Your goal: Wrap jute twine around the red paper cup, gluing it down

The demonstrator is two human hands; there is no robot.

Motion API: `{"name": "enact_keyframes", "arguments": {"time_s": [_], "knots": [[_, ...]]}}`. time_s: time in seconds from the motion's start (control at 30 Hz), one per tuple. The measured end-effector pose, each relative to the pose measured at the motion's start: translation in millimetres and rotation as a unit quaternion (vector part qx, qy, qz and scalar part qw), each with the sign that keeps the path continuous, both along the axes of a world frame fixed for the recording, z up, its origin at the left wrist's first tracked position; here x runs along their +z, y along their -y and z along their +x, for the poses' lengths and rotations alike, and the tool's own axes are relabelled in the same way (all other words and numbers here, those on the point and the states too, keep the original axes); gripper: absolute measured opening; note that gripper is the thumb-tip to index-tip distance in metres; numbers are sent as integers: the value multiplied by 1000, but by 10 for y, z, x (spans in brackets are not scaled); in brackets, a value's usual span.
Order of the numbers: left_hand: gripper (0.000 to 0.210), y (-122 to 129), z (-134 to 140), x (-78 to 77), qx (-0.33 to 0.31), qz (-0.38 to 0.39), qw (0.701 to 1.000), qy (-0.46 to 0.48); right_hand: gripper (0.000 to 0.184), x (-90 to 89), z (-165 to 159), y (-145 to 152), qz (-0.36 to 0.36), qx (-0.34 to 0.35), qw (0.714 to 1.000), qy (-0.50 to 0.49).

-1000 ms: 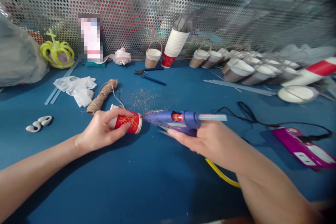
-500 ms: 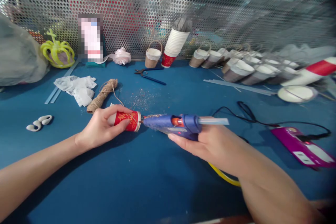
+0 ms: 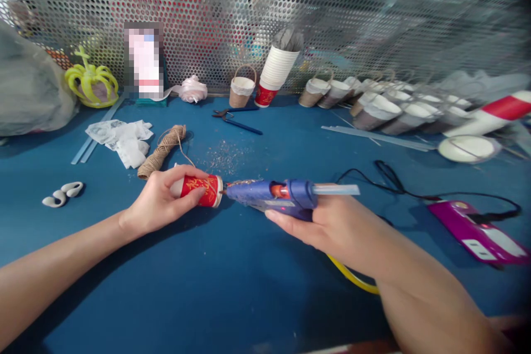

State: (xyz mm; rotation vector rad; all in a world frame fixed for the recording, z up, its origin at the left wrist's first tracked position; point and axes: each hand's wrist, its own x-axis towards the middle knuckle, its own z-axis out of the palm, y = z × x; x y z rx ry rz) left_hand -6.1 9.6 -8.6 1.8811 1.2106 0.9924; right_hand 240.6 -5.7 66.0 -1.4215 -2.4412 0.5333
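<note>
Twine (image 3: 161, 152) lies near the red cup (image 3: 213, 191) — pliers (image 3: 243, 126) and scraps (image 3: 226, 156) beyond.

A blue bench (image 3: 207, 293) meets an upright perforated metal panel (image 3: 232, 22); light glints across its upper right.

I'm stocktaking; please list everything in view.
Cup: one, red and white, centre
Glue gun: one, blue, centre
Twine: one, brown, left
Pliers: one, blue handles, rear
Buckets: several, brown, rear
Cup stack: one, mostly white, rear
Crown: one, yellow, left
Swirl: one, pink, rear
Fabric: some, white, left
Glue sticks: several, clear, both sides
Curls: count unclear, whitish, left
Socket: one, purple, right
Cable: some, black, right
Bag: one, grey, left
Strip: one, yellow, front
Mesh: one, grey, rear
Table: one, blue, beneath
Left grip: one, on cup
Right grip: one, on glue gun
</note>
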Motion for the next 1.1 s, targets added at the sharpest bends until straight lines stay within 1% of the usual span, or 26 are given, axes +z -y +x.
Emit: {"name": "enact_keyframes", "arguments": {"time_s": [0.17,0.33,0.53,0.63,0.77,0.93,1.1], "knots": [[22,-9,-1,5,-10,47,999,-24,19,-4,-20,-37,-9,-16,1000,-12],[22,30,23,24,-13,56,998,-33,12,-20,-30,-56,-7,-23,999,-29],[22,56,22,8,-41,70,996,-42,8,-21,-49,-77,1,-23,999,-27],[23,65,20,6,-40,76,995,-51,10,-45,-26,-110,-3,-19,1000,-19],[23,80,28,20,-40,78,994,-60,18,-73,0,-154,-28,-7,1000,-13],[22,81,33,15,-38,90,993,-67,22,-46,-35,-150,-65,-25,998,-8],[21,73,27,0,-35,98,993,-59,22,-41,-54,-152,-64,-35,997,-5]]}}
